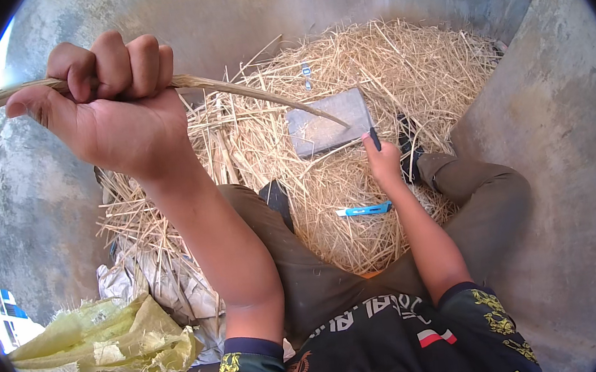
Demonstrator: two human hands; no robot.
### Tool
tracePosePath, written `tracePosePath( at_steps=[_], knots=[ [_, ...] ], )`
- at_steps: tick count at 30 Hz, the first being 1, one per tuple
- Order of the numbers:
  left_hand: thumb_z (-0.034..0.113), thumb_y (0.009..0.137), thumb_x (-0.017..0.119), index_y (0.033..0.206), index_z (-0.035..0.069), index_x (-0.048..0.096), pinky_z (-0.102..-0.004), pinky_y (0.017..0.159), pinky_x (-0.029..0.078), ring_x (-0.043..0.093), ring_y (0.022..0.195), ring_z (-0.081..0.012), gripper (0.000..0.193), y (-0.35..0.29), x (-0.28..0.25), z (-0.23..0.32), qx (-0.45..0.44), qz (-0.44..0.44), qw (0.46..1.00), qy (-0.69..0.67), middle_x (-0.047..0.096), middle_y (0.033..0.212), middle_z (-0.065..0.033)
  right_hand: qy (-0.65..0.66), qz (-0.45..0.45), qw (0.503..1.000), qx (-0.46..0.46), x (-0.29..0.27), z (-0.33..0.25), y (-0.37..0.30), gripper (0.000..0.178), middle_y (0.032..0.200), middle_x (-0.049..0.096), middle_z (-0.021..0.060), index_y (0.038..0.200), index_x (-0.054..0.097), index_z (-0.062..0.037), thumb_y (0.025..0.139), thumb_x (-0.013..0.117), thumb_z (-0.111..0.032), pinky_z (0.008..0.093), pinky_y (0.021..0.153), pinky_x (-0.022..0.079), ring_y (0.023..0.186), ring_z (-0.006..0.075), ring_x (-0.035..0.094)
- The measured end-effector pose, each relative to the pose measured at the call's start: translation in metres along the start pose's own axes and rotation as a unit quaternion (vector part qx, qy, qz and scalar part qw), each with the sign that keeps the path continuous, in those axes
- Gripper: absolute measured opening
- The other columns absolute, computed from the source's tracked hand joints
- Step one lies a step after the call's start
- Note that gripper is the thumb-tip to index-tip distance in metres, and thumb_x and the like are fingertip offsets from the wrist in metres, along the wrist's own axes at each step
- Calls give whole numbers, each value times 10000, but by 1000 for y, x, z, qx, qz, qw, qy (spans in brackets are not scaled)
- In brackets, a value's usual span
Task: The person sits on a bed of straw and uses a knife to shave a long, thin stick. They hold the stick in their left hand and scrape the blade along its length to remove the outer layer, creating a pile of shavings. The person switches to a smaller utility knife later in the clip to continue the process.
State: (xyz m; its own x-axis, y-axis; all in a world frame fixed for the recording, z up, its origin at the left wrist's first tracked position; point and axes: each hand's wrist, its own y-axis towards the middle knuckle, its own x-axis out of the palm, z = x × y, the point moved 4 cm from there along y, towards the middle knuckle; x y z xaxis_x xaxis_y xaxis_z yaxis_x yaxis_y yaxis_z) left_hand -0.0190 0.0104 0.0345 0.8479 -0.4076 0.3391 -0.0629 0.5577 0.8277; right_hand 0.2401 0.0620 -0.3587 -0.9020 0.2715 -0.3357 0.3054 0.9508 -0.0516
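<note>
My left hand [115, 103], raised at the upper left, is closed around a long, slightly curved dry stalk [244, 90]. The stalk slopes down to the right, and its far end appears to rest on a grey rectangular block [314, 130]. Beside the block's near right corner, my right hand [384, 162] is closed on a small black-handled tool [375, 139]. Only its dark handle shows clearly; I cannot make out a blade. A blue utility knife [364, 209] lies on the straw between my legs.
A thick heap of straw-like shavings [416, 64] surrounds the block. Curved concrete walls [557, 159] rise behind and at the right. A torn yellow-green sack [111, 343] and crumpled pale sheeting [170, 286] lie at the lower left. A small blue-and-white item [307, 76] sits beyond the block.
</note>
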Motion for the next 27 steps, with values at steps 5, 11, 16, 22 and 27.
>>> tracePosePath(
  at_steps=[5,11,16,22,27],
  knots=[
    [693,955,349,671,162,303,-291,470,97,91,510,-104,604,0,12,-3,10,52,998,37,176,547,40,146,-38,984,100,31,65,-9,478,518,517,48,601,486,-27,907,630,-364,374,438,388,417,194,520],
    [684,956,357,680,166,295,-272,461,108,123,499,-98,590,0,10,0,22,50,998,34,180,550,39,26,-127,962,242,46,103,-27,358,517,526,80,625,541,-22,860,636,-275,360,352,399,370,185,493],
    [673,968,330,713,154,310,-259,454,121,144,487,-96,579,-1,7,1,65,185,969,151,202,554,38,68,-72,992,82,30,38,-9,304,504,482,13,651,515,-55,881,641,-209,296,348,335,373,108,436],
    [677,968,309,738,150,307,-263,443,125,151,474,-97,575,-5,2,6,79,222,953,190,206,556,35,217,-83,968,-95,-17,-122,-62,368,560,456,-48,638,491,-52,913,650,-237,265,500,319,542,46,393],
    [688,948,358,730,151,303,-268,418,124,141,458,-91,582,-4,20,-2,105,224,945,212,192,548,40,187,-187,961,85,-4,-80,-95,364,516,455,-29,615,499,-68,885,609,-286,283,431,330,449,75,430]
  ],
)
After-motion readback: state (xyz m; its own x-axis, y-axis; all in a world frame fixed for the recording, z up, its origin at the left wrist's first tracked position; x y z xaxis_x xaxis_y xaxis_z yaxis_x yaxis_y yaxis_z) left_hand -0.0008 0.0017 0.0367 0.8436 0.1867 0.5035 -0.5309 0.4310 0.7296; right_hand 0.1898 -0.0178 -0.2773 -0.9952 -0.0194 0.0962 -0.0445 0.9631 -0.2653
